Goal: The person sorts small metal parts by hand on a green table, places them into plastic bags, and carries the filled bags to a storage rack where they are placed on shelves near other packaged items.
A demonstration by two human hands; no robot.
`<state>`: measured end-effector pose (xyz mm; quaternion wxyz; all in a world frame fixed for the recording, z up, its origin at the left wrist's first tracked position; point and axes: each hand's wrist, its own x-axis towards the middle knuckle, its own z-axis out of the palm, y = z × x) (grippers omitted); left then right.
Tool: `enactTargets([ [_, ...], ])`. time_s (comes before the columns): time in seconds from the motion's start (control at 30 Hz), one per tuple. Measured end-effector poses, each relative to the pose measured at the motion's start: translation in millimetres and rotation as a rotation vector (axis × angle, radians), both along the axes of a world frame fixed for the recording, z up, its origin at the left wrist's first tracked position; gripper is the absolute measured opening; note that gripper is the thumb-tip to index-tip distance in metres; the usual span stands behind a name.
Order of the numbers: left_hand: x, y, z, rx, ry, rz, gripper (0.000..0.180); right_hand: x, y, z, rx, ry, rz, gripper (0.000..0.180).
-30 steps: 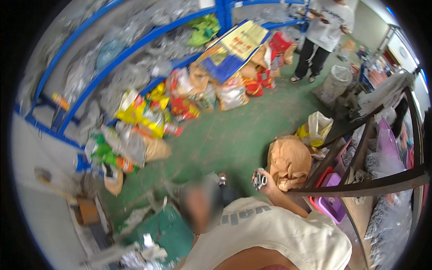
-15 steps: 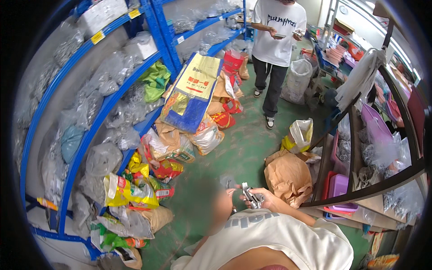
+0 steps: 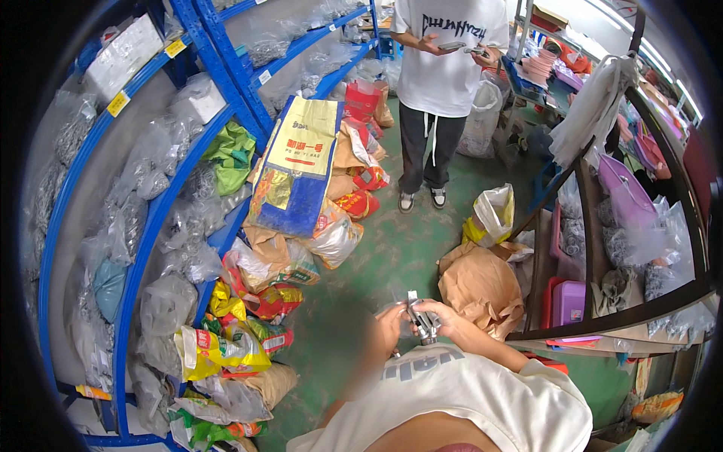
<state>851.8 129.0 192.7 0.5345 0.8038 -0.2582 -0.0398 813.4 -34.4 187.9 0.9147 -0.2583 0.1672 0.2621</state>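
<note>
Holding a small silvery metal part (image 3: pixel 422 322) between them, the left hand (image 3: pixel 392 325) and the right hand (image 3: pixel 450 320) met in front of the chest, above the white shirt. The left hand's fingers curled against the part from its side, and the right hand's fingers wrapped around it from the other; both were closed on it, though how tightly could not be told. The part stood roughly upright, its narrow top end poking up above the fingers.

Just beyond the hands, a crumpled brown paper sack (image 3: pixel 478 290) sat on the green floor (image 3: pixel 392 248), with a yellow and white plastic bag (image 3: pixel 489 215) behind it. Filled sacks were piled along the blue shelving (image 3: pixel 143 248) on the left, a large blue and yellow sack (image 3: pixel 290 169) leaning on top. Another person (image 3: pixel 444 68) in a white shirt and black trousers stood farther down the aisle.
</note>
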Motion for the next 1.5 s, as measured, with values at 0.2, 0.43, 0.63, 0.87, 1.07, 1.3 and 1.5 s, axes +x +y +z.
enactTargets([
  [0.2, -3, -12, -4, -0.016, 0.018, -0.068, 0.017, -10, -12, 6, -0.076, 0.139, -0.033, 0.023],
  [0.43, -18, -17, -11, -0.101, 0.308, -0.149, 0.027, -14, -11, 8, -0.124, 0.059, -0.146, 0.026],
  [0.63, -13, -11, -11, -0.170, 0.251, -0.077, 0.021, -13, -9, 14, -0.143, 0.068, -0.251, 0.027],
  [0.87, -10, -15, -19, 0.001, 0.559, 0.098, 0.038, -14, -15, 12, -0.085, 0.073, -0.310, 0.025],
  [1.07, -6, -18, -53, 0.295, -0.139, 0.361, 0.066, -19, -21, 14, -0.132, -0.106, -0.281, 0.029],
  [1.3, 27, -4, -68, -0.079, 0.267, 0.338, 0.015, -22, -45, 7, -0.127, 0.011, -0.425, 0.029],
  [1.5, 36, -30, -44, -0.011, 0.213, 0.296, 0.018, -35, -61, -16, -0.278, 0.117, -0.449, 0.032],
])
